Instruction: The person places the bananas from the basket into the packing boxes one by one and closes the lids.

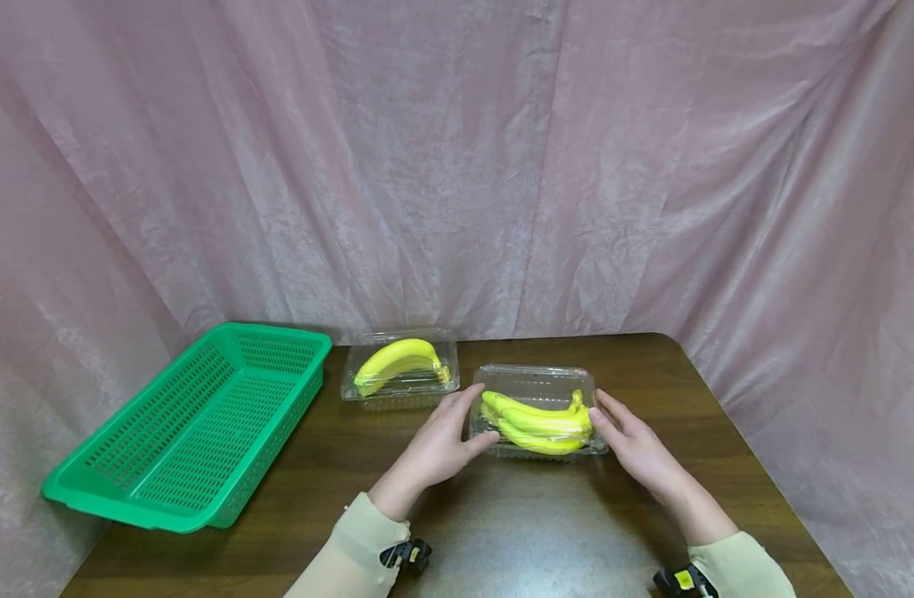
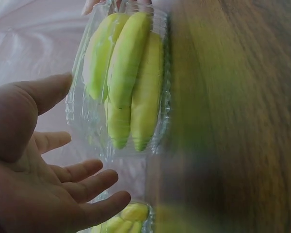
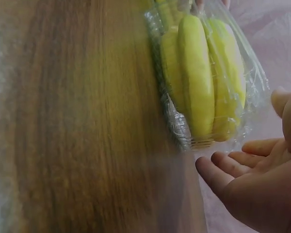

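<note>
A clear plastic clamshell container holding a bunch of yellow bananas lies on the table between the two hands. My left hand is at its left side with the fingers spread; in the left wrist view the thumb reaches the container's edge, though whether it touches I cannot tell. At the opposite end is my right hand, its fingers extended around the corner. The right wrist view shows those fingertips beside the container's end, not curled round it. The lid lies over the bananas; whether it is latched is unclear.
A second clear container with bananas inside stands behind and to the left. Further left is a green slotted plastic basket. The brown wooden table ends at a pink curtain hanging behind it.
</note>
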`<state>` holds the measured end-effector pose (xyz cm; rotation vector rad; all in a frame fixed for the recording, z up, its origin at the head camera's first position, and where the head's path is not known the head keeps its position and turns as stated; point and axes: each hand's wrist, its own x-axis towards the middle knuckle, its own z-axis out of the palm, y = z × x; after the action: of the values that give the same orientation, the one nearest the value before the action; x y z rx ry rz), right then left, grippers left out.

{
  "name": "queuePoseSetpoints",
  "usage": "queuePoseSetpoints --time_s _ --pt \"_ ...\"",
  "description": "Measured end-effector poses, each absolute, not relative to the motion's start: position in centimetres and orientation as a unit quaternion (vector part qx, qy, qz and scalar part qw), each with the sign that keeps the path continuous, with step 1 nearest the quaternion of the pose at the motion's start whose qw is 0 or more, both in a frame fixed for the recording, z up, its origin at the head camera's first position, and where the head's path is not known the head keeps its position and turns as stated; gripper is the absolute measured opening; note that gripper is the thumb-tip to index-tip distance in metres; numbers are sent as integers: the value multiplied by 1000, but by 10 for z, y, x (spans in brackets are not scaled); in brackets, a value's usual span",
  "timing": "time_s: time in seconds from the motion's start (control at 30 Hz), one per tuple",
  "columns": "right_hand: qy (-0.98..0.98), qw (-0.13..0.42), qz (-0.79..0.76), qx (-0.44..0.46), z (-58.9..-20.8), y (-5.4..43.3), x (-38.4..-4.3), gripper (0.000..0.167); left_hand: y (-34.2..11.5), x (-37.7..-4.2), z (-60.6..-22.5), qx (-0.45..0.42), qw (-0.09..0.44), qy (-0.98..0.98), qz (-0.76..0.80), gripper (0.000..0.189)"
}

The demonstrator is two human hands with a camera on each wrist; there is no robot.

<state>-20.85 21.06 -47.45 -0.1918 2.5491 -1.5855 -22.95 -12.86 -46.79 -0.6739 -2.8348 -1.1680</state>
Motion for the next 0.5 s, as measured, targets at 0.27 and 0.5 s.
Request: queuePoseSetpoints --time_s 0.27,0.5 --pt "864 65 -497 -53 -468 214 -195 69 -137 -227 -464 -185 -4 -905 -384 66" --pt "869 56 -489 -50 -471 212 -188 64 -139 -230 -472 -171 9 -915 -366 54"
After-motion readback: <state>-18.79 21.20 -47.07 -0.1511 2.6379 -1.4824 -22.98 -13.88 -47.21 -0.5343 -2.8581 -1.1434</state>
